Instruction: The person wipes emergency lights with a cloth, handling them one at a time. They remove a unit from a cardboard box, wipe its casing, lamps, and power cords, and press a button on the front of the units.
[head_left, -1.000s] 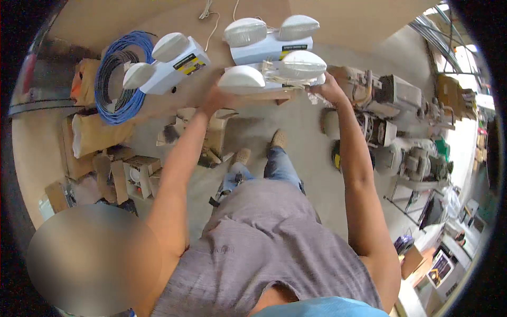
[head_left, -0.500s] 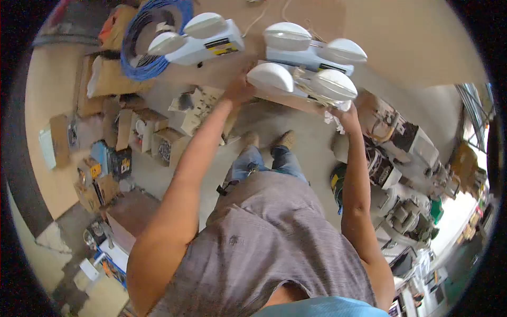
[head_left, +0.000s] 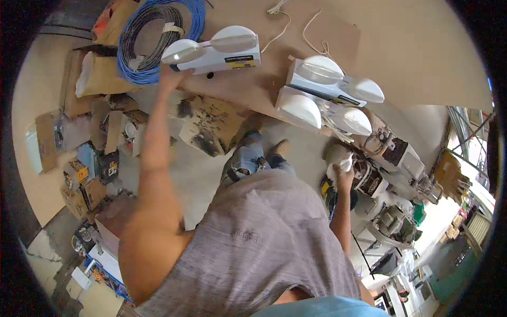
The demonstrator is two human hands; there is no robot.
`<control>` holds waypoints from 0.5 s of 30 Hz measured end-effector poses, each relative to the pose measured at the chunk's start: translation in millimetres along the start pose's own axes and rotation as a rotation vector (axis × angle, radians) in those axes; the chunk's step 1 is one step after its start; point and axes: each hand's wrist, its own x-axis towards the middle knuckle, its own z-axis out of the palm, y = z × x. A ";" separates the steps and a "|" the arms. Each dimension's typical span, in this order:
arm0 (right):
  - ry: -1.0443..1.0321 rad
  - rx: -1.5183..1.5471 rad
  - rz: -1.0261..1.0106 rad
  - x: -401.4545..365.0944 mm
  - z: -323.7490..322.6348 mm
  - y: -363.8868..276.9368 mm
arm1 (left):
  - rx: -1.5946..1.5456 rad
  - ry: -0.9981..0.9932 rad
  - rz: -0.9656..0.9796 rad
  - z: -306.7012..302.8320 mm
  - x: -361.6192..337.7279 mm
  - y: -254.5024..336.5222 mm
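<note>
My left hand [head_left: 175, 78] is at the lower left edge of a white twin-head emergency light [head_left: 219, 59] on the brown table. Its fingers are blurred and partly hidden against the housing. Down by my right side, my right hand [head_left: 345, 178] is closed round a crumpled white cloth [head_left: 346, 162]. Two more twin-head lights are at the table's front edge: one behind [head_left: 319, 71], and one in front [head_left: 301, 110] whose lamp heads overhang the edge. Loose white cords run from the lights.
Coils of blue and grey cable [head_left: 138, 74] lie at the table's left. A stained cardboard sheet [head_left: 211, 127] is on the floor near my feet. Open boxes [head_left: 113, 132] stand on the left, and machinery [head_left: 404, 158] crowds the right.
My left hand has moved left from the front light to the left one. My right hand has let go of the front light and dropped toward my side with the cloth.
</note>
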 end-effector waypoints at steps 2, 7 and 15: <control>-0.055 0.100 0.123 -25.5 2.4 24.5 | 0.292 -0.201 -0.001 -19.6 18.1 6.1; -0.085 0.171 0.228 -63.5 39.0 12.4 | 0.456 -0.317 0.003 -7.4 23.5 3.6; -0.225 -0.211 0.137 -43.7 77.9 -30.1 | 0.542 -0.456 0.154 27.3 71.3 -27.7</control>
